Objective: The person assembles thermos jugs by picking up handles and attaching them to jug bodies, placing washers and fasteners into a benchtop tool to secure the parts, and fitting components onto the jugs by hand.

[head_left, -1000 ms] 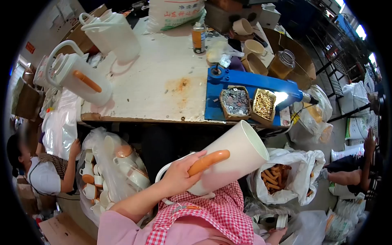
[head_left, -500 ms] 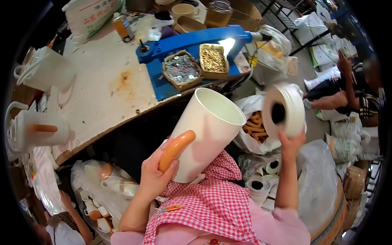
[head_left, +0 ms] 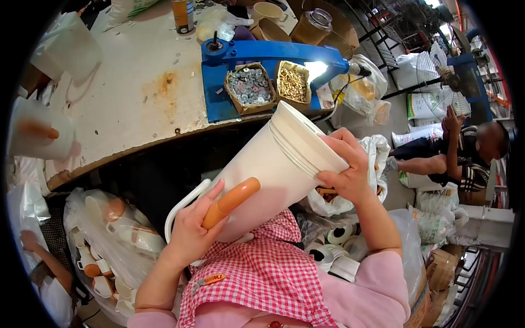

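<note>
In the centre of the frame I see the tall white plastic jug body [head_left: 254,177], tilted, its wide end toward the upper right. The left hand [head_left: 194,224] has its fingers closed around the smooth orange curved handle [head_left: 232,202] on its side. The right hand [head_left: 348,170] grips with its fingers the white ribbed plastic collar [head_left: 299,139] at this wide end; if it is fully seated, I cannot tell. Higher, on the pale stained bench [head_left: 123,101], stands one blue metal arm device [head_left: 273,52].
</note>
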Demonstrator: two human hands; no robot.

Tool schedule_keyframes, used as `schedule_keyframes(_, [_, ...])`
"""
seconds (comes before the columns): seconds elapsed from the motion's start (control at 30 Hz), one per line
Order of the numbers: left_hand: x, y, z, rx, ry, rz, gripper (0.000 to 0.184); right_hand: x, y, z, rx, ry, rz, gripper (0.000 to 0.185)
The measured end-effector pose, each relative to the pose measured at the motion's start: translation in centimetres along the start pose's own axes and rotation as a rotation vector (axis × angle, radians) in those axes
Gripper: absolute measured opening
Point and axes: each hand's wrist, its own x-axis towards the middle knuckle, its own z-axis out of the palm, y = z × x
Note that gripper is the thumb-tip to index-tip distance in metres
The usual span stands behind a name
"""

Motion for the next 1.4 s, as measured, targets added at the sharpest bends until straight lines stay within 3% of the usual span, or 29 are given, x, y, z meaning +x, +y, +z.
schedule_keyframes(0.07, [-0.1, 0.6, -0.1, -0.027, -0.032, -0.129, 0.052, 0.1, 0.0, 0.3, -0.041, -0.013, 0.009, 0.052])
schedule_keyframes(0.23, [-0.9, -0.1, 0.6, 0.053, 0.008, -0.069, 0.072, 1.3, -0.9, 2.6, -0.131, -0.002, -0.007, 0.044])
schedule_keyframes(0.53, [-1.6, -0.4, 1.6, 0.095, 0.092, -0.013, 0.081, 2.3, 0.1, 4.4, -0.017, -0.014, 0.182, 0.043])
schedule_keyframes(0.6, [-2.0, -0.6, 1.5, 0.084, 0.077, -0.001, 0.08, 2.9, 3.0, 1.8, 0.484, -0.147, 0.229, 0.051])
schedule_keyframes(0.67, [-2.3, -0.9, 1.6, 0.09, 0.081, -0.001, 0.079, 4.2, 8.3, -1.8, 0.506, 0.12, 0.331, 0.064])
schedule_keyframes(0.7, [-2.5, -1.1, 2.0, 0.113, 0.102, 0.096, 0.077, 3.5, 10.4, -2.7, 0.662, -0.032, 0.425, 0.066])
schedule_keyframes(0.73, [-2.9, -1.3, 1.9, 0.16, 0.142, 0.174, 0.074, 3.3, 12.8, -2.1, 0.834, -0.22, 0.498, 0.068])
schedule_keyframes(0.8, [-3.0, -2.0, 0.8, 0.216, 0.153, 0.097, 0.072, 1.1, 18.6, 4.3, 1.061, -0.156, 0.704, 0.075])
schedule_keyframes(0.83, [-2.8, -1.3, -0.9, 0.182, 0.053, 0.004, 0.074, 2.3, 15.1, 5.5, 1.066, -0.199, 0.678, 0.077])
schedule_keyframes(0.87, [-2.8, -0.7, -2.1, 0.188, 0.161, 0.111, 0.072, 4.0, 10.0, 4.3, 1.052, -0.225, 0.65, 0.081])
schedule_keyframes(0.93, [-3.4, 1.5, -7.1, 0.4, 0.144, -0.051, 0.064, 4.4, 6.0, 4.5, 1.005, -0.136, 0.6, 0.082])
schedule_keyframes(1.0, [-4.2, 4.7, -13.0, 0.631, 0.356, 0.128, 0.047, 3.7, 9.2, 3.9, 0.974, -0.098, 0.632, 0.078])
schedule_keyframes(1.1, [-4.2, 7.8, -17.0, 1.453, 0.453, 0.157, 0.025, 1.9, 10.9, 6.0, 0.933, 0.0, 0.776, 0.061])
schedule_keyframes(1.17, [-2.5, 5.7, -19.0, 1.907, 0.408, 0.242, 0.018, 1.0, 11.9, 8.0, 0.978, -0.025, 0.84, 0.054])
schedule_keyframes(1.23, [-0.4, 1.2, -22.3, 2.328, 0.101, 0.224, 0.014, 1.3, 11.2, 10.2, 1.031, -0.011, 0.906, 0.048])
schedule_keyframes(1.3, [0.8, -3.9, -24.8, 2.378, -0.141, 0.187, 0.012, 1.6, 10.5, 11.5, 1.057, -0.075, 0.887, 0.047])
schedule_keyframes(1.33, [1.5, -6.1, -26.4, 2.387, -0.135, 0.196, 0.012, 1.8, 9.6, 12.1, 1.065, -0.096, 0.878, 0.046])
schedule_keyframes(1.4, [2.5, -9.5, -30.2, 2.074, 0.048, 0.346, 0.007, 1.9, 8.9, 12.6, 1.086, -0.105, 0.864, 0.044])
